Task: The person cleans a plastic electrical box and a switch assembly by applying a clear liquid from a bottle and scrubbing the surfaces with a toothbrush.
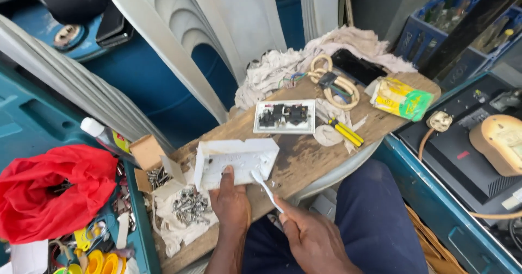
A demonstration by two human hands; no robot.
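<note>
My left hand (231, 203) grips the near edge of a white plastic wall box (235, 160), held tilted on a worn wooden board (304, 154). My right hand (310, 236) holds a thin white tool (265, 187), like a small brush, whose tip touches the box's right corner. Farther along the board lies a white switch plate (284, 116), back side up with dark parts showing. A yellow-and-black screwdriver (346, 131) rests just right of the plate.
A heap of screws (190, 204) on white cloth lies left of my left hand. Coiled cream cable (334, 86), a yellow packet (401, 98), rags and a dark phone are at the far end. A red cloth (49, 190) covers a toolbox at left. White plastic chairs stand behind.
</note>
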